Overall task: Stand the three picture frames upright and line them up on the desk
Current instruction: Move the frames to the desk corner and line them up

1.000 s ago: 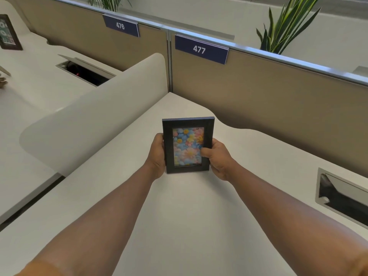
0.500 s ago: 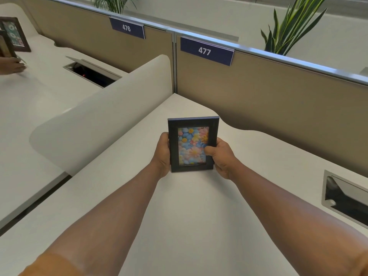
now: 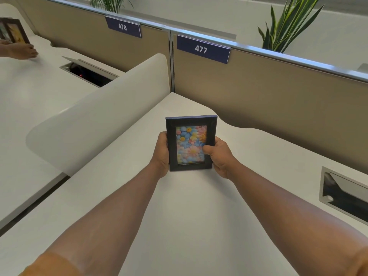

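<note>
black picture frame (image 3: 191, 143) upright, mid white surface (image 3: 179, 216), flower print facing near | left hand (image 3: 161, 154) grips its left edge | right hand (image 3: 219, 156) grips right edge, thumb on front

Place: open-plan office, rows of numbered workstations.
Landmark: tan partition wall (image 3: 258, 100) with metal top rail, behind the white desk (image 3: 179, 206).
Seat numbers: blue plate "477" (image 3: 203, 49) fixed on top of the partition; blue plate "476" (image 3: 123, 27) further left along the same partition.
Divider: curved frosted screen (image 3: 95, 120) jutting out from the partition, between the desk and the neighbouring desk (image 3: 29, 92).
Cable access: recessed metal hatch (image 3: 344, 194) in the desk below the partition at right; a second hatch (image 3: 89, 73), lid raised, in the neighbouring desk.
Greenery: potted plants (image 3: 286, 26) behind the partition.
</note>
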The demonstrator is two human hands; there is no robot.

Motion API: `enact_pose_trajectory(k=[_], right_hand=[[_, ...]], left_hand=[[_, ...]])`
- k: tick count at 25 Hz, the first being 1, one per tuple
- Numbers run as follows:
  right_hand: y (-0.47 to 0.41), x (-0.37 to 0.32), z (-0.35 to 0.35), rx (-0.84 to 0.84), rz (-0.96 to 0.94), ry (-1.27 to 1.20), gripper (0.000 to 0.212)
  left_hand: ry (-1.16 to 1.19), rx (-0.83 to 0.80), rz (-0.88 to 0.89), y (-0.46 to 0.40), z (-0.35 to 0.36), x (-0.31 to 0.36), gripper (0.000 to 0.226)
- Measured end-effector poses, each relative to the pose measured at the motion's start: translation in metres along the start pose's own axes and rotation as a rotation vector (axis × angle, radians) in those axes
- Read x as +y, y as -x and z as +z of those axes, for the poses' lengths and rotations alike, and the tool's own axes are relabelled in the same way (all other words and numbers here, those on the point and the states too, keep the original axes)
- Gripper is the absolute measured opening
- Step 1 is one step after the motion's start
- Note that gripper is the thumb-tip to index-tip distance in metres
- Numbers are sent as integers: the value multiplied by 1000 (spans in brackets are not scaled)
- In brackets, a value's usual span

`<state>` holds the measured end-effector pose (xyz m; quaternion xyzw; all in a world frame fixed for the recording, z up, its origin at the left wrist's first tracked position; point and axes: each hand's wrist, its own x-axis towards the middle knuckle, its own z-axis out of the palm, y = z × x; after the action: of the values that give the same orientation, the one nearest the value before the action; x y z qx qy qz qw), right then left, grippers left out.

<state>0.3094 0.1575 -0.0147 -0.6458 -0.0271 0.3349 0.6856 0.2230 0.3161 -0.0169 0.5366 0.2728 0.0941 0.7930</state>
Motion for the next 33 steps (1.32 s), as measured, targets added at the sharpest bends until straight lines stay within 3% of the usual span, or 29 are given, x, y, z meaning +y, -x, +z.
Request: enact_pose_trajectory(k=[4,6,8,10,13,16,19,25,29,33], right_hand=[[7,5,-3,18,-13,57,65],[19,7,-6,80,2,119,84],[44,8,-7,175,15,195,92],[77,12,-2,265,7,320,91],[138,17,2,301,-102,612,78],[206,7,-17,327,-266,969,48],[266,-7,-43,346,-345,1192,31],[348,-10,-96,481,-551,1204,27],[379,-7,-121,635,-606,1060,25],[401,7,-143,741,-594,1023,28]], left_hand=[[-5,145,6,9,-1,-5,56],[3,294,-2,20,2,-11,49],[-83,489,9,44,10,-18,47],[-223,585,-32,75,22,-29,37],[-320,345,-90,125,50,-44,14],[-550,-57,-46,179,89,-47,17],[-660,-331,28,224,130,-45,20],[-696,-434,235,284,192,-48,23],[-634,-529,305,314,214,-57,25],[-741,-643,359,335,227,-67,31]])
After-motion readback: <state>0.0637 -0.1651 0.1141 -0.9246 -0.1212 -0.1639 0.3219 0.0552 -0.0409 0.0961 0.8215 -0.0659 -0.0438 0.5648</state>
